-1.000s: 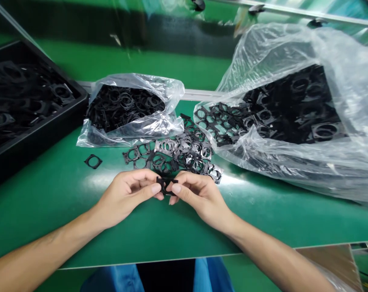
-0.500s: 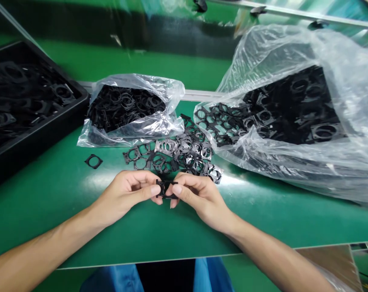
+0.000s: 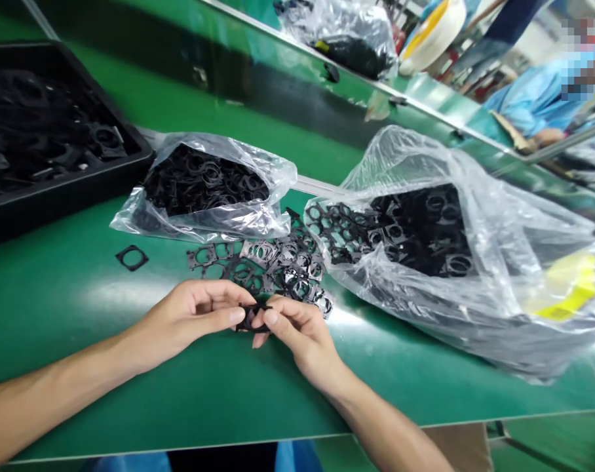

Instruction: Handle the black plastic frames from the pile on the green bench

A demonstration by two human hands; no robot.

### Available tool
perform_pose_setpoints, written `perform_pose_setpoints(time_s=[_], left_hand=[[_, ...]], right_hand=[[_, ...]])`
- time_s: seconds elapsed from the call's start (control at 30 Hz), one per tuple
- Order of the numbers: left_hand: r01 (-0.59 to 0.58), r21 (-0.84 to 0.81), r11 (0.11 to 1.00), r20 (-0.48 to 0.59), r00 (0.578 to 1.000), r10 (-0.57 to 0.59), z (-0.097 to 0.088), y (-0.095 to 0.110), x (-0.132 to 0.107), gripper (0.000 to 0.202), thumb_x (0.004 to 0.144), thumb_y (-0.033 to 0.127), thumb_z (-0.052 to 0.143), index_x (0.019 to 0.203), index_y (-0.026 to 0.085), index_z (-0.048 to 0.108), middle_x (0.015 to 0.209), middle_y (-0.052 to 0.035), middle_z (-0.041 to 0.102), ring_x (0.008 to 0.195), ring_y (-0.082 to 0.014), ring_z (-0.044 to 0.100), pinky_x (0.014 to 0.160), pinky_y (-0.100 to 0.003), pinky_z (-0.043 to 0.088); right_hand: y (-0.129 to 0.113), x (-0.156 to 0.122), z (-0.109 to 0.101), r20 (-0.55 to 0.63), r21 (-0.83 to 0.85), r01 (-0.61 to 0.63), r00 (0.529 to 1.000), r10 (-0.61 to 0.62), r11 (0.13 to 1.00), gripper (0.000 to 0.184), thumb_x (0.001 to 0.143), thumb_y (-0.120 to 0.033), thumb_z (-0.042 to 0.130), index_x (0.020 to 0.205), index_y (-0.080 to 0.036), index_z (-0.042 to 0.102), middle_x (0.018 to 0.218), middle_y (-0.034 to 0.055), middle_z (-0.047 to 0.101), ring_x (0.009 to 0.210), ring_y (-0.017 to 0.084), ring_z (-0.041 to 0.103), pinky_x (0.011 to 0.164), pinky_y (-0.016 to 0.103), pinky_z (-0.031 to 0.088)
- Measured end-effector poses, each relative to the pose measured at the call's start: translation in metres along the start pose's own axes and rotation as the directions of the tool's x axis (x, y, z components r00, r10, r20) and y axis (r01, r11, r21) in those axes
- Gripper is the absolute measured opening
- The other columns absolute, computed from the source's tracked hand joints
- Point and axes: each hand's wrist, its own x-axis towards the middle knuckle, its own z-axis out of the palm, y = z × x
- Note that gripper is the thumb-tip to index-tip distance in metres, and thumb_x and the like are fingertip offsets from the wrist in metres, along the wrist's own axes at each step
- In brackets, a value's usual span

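My left hand (image 3: 189, 321) and my right hand (image 3: 292, 331) meet over the green table (image 3: 81, 341), both pinching one small black plastic frame part (image 3: 251, 317) between thumbs and fingertips. Just behind my fingers lies a loose heap of the same black frame parts (image 3: 272, 262). One single frame (image 3: 132, 257) lies apart to the left.
A small clear bag of black parts (image 3: 204, 187) lies behind the heap. A large clear bag of parts (image 3: 425, 242) fills the right. A black tray of parts (image 3: 42, 151) sits at the far left. Another person in blue (image 3: 538, 98) is at the back right.
The view has swung up and to the right, showing the far belt and another person. My hands still hold the same part between them and have barely shifted.
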Motion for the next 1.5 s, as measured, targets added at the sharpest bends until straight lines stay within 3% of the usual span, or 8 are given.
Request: perform_pose_setpoints(time_s=[0.23, 0.4, 0.67, 0.97, 1.17, 1.37, 1.5], left_hand=[[-0.017, -0.014, 1.000, 0.009, 1.000, 0.017, -0.002, 0.006, 0.000, 0.012, 0.080, 0.028, 0.074, 0.086, 0.018, 0.077, 0.076, -0.0003, 0.078, 0.068, -0.0116, 0.069, 0.064, -0.018, 0.050], [-0.102, 0.051, 0.993, -0.026, 0.994, 0.104, 0.003, 0.005, -0.005, 0.013, 0.081, 0.030, 0.074, 0.086, 0.018, 0.073, 0.077, 0.0012, 0.076, 0.069, -0.0118, 0.068, 0.065, -0.019, 0.051], [-0.173, 0.214, 0.961, 0.032, 0.985, 0.170, 0.002, 0.002, -0.005, 0.009, 0.083, 0.023, 0.067, 0.076, 0.017, 0.067, 0.072, 0.0019, 0.070, 0.068, -0.0119, 0.064, 0.065, -0.021, 0.051], [-0.134, 0.155, 0.979, -0.002, 0.991, 0.136, 0.006, 0.004, -0.004, 0.009, 0.082, 0.027, 0.073, 0.087, 0.019, 0.071, 0.080, 0.0016, 0.076, 0.071, -0.0122, 0.069, 0.069, -0.020, 0.055], [-0.126, 0.115, 0.985, -0.082, 0.987, 0.136, 0.003, 0.004, -0.003, 0.008, 0.079, 0.026, 0.076, 0.083, 0.019, 0.073, 0.072, 0.0021, 0.076, 0.067, -0.0131, 0.071, 0.066, -0.020, 0.056], [-0.099, 0.060, 0.993, -0.029, 0.995, 0.100, 0.002, 0.002, -0.002, 0.011, 0.081, 0.029, 0.076, 0.084, 0.019, 0.074, 0.077, -0.0006, 0.078, 0.070, -0.0151, 0.073, 0.066, -0.022, 0.056], [-0.089, 0.031, 0.996, -0.013, 0.996, 0.089, 0.003, 0.001, -0.003, 0.011, 0.084, 0.029, 0.073, 0.084, 0.018, 0.071, 0.069, 0.0006, 0.074, 0.064, -0.0150, 0.072, 0.063, -0.023, 0.056]], right_hand=[[0.003, 0.004, 0.009, -0.093, -0.003, -0.006, 0.996, 0.005, 1.000, 0.026, 0.085, -0.044, 0.079, 0.080, -0.019, 0.075, 0.074, 0.0001, 0.072, 0.062, 0.012, 0.066, 0.067, 0.024, 0.057], [0.003, 0.004, 0.012, -0.165, -0.066, 0.045, 0.985, -0.056, 0.997, 0.023, 0.081, -0.042, 0.083, 0.081, -0.019, 0.077, 0.076, -0.0004, 0.069, 0.061, 0.011, 0.067, 0.062, 0.023, 0.058], [0.000, 0.002, 0.013, -0.157, -0.037, 0.027, 0.987, -0.032, 0.999, 0.022, 0.076, -0.041, 0.087, 0.082, -0.021, 0.081, 0.077, 0.0004, 0.067, 0.062, 0.012, 0.067, 0.064, 0.024, 0.064], [0.000, 0.004, 0.009, -0.149, 0.099, 0.005, 0.989, 0.010, 0.995, 0.022, 0.074, -0.037, 0.090, 0.078, -0.019, 0.078, 0.073, -0.0012, 0.072, 0.062, 0.011, 0.070, 0.070, 0.024, 0.065], [0.002, 0.004, 0.009, -0.182, 0.095, -0.011, 0.983, 0.028, 0.995, 0.024, 0.069, -0.037, 0.093, 0.079, -0.019, 0.079, 0.075, -0.0005, 0.075, 0.066, 0.014, 0.075, 0.073, 0.026, 0.066], [0.001, 0.003, 0.009, -0.170, 0.149, -0.034, 0.984, 0.059, 0.988, 0.025, 0.067, -0.036, 0.094, 0.078, -0.019, 0.078, 0.066, -0.0012, 0.075, 0.057, 0.015, 0.075, 0.064, 0.026, 0.066], [0.002, 0.003, 0.008, -0.161, 0.152, -0.046, 0.984, 0.071, 0.987, 0.027, 0.068, -0.037, 0.093, 0.076, -0.018, 0.076, 0.066, -0.0008, 0.074, 0.056, 0.016, 0.075, 0.057, 0.025, 0.063]])
